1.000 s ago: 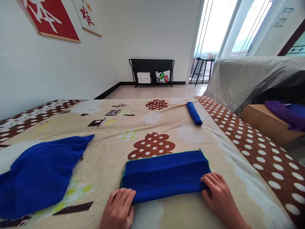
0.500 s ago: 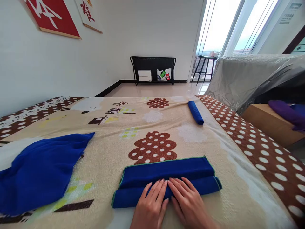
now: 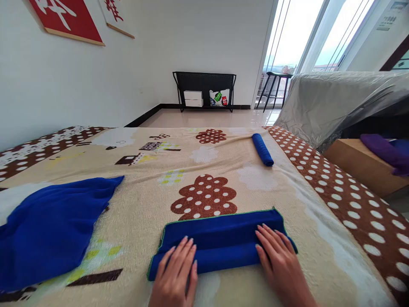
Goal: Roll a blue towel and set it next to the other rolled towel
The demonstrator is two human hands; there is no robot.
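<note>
Both flat, fingers-spread hands have slid apart along the towel [image 3: 220, 245]; left hand [image 3: 175, 277] at 7 o'clock; right hand [image 3: 279, 264] at 5.

white characters on red wall sign [image 3: 64, 17], unreadable

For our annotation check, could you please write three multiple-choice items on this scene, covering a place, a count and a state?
1. Where does the finished rolled towel lie on the blanket?
A. far right
B. near left
C. under the hands

2. How many blue cloths lie on the blanket?
A. one
B. three
C. five

3. How do the hands rest on the half-rolled towel?
A. flat, fingers spread
B. clenched in fists
C. lifted clear of it

Key: 1 A, it lies by the dotted border; 2 B, the roll, the loose towel and the half-rolled one; 3 A, the left hand and right hand press its ends.
</note>
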